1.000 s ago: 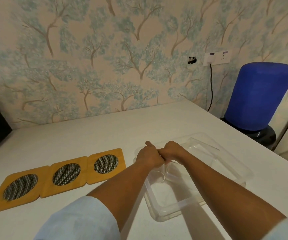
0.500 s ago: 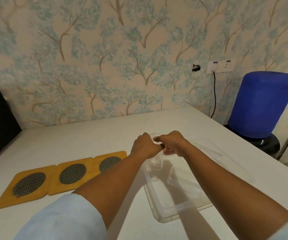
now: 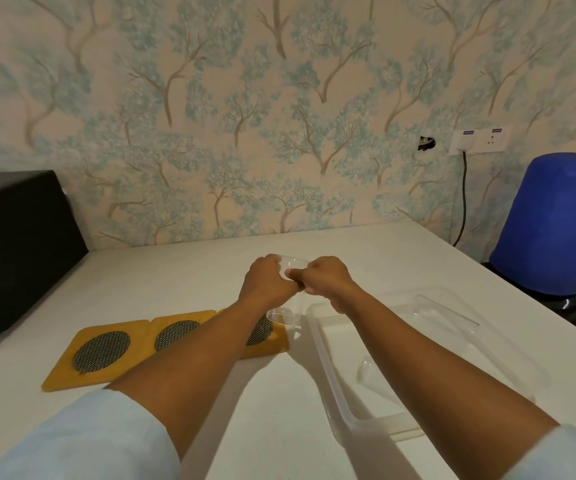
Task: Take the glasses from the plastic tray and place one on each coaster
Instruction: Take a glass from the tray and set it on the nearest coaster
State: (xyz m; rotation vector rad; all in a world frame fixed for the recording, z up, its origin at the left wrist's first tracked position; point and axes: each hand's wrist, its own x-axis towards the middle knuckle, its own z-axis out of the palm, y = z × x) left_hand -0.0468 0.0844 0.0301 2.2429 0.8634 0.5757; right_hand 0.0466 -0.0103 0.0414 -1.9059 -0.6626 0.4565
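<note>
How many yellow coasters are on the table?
3, side by side in a row left of the plastic tray: the left coaster, the middle coaster, and the right coaster, partly hidden by the left arm. All look bare.

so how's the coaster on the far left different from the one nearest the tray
The far-left coaster lies in full view with nothing above it; the coaster nearest the tray is partly hidden by the left forearm, and the glass held by both hands hangs above it. Both are yellow squares with dark mesh circles, flat on the table.
</note>
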